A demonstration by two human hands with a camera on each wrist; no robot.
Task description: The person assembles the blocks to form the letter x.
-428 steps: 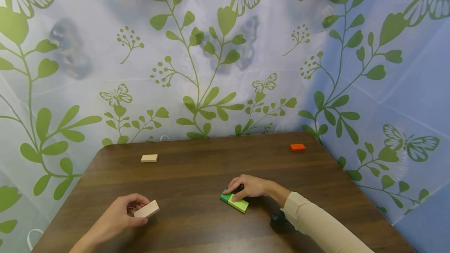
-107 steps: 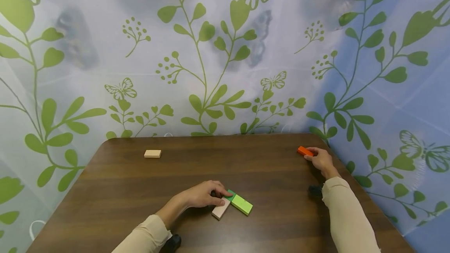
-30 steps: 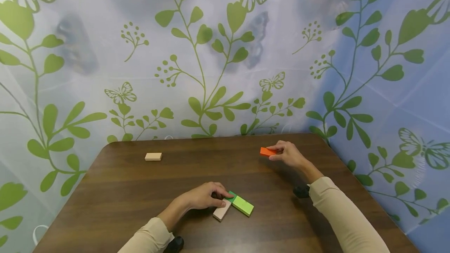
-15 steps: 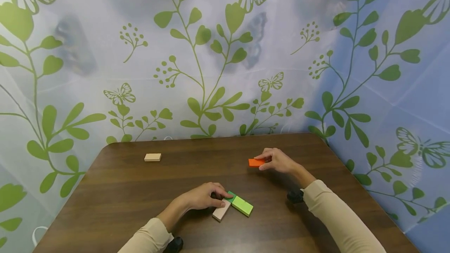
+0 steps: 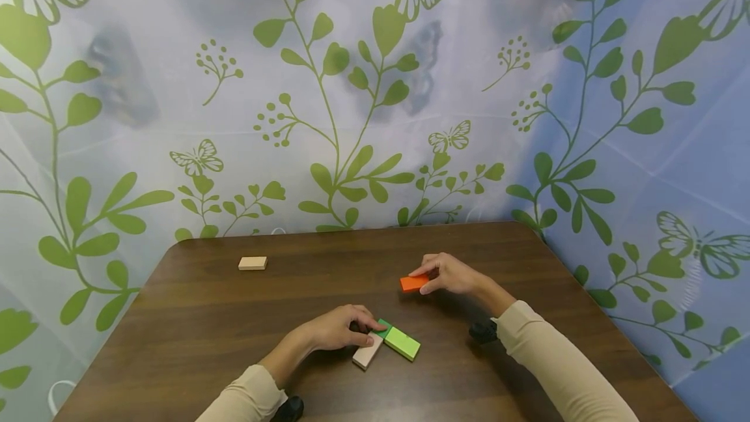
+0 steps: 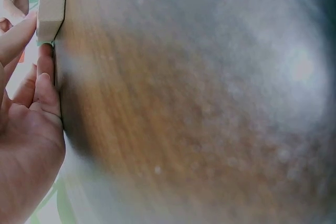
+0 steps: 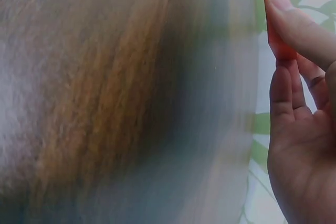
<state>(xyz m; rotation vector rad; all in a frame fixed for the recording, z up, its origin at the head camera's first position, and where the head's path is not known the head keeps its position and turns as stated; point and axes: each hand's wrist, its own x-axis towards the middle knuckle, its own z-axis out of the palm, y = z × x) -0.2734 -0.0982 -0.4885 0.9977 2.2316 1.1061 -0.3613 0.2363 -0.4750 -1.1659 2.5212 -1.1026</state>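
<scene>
Carry step, I'd guess: right hand (image 5: 454,275) pinches orange block (image 5: 411,284); left hand (image 5: 335,328) touches pale block (image 5: 366,355), grip unclear. Should lower near left fingers.

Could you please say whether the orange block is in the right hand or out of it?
In: head view shows the right hand pinching the orange block between thumb and fingers.

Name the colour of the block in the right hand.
Orange; the block shows best in the right wrist view.
</scene>
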